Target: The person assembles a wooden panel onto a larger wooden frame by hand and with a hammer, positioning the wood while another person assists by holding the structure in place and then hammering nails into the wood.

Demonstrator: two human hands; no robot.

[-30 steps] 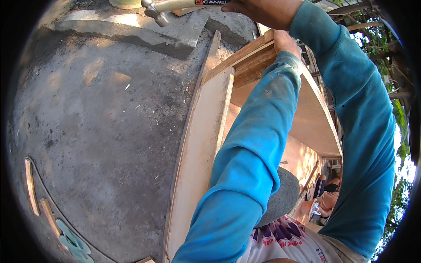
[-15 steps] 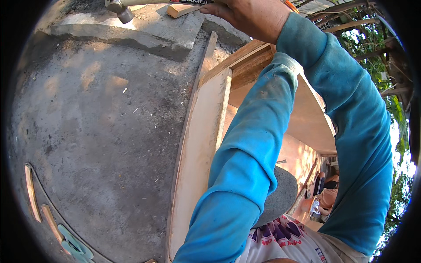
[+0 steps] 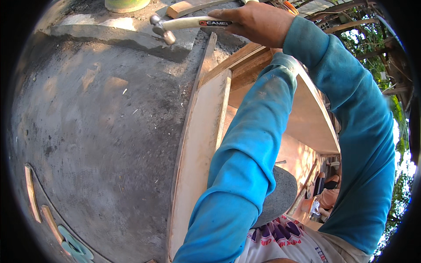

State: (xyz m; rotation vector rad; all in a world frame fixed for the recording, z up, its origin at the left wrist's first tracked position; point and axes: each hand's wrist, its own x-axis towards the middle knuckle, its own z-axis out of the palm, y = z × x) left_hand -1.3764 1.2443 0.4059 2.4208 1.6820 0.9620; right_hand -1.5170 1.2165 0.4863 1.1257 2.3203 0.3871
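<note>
1. Right hand (image 3: pixel 258 22): at the top of the view, its grip closed around the pale handle of a hammer (image 3: pixel 184 24). Blue sleeve runs down the right side of the picture.
2. Hammer: held roughly level, metal head pointing left and slightly down, hanging above the concrete floor (image 3: pixel 96 131) and just left of the wooden frame's (image 3: pixel 206 127) upper end; not touching the wood.
3. Left hand: hidden behind its own blue sleeve (image 3: pixel 254 144) and the right wrist, near the frame's top corner. Whether its grip is closed cannot be told.
4. Wooden frame: a box of pale planks and plywood panels, running from the lower middle up to the hands; open side faces right.
5. Concrete floor: grey, stained, fills the left half.
6. Wood offcut (image 3: pixel 193 6): lies on the floor above the hammer.
7. Thin wood strips (image 3: pixel 30 193): lower left edge, beside a teal sandal (image 3: pixel 74 247).
</note>
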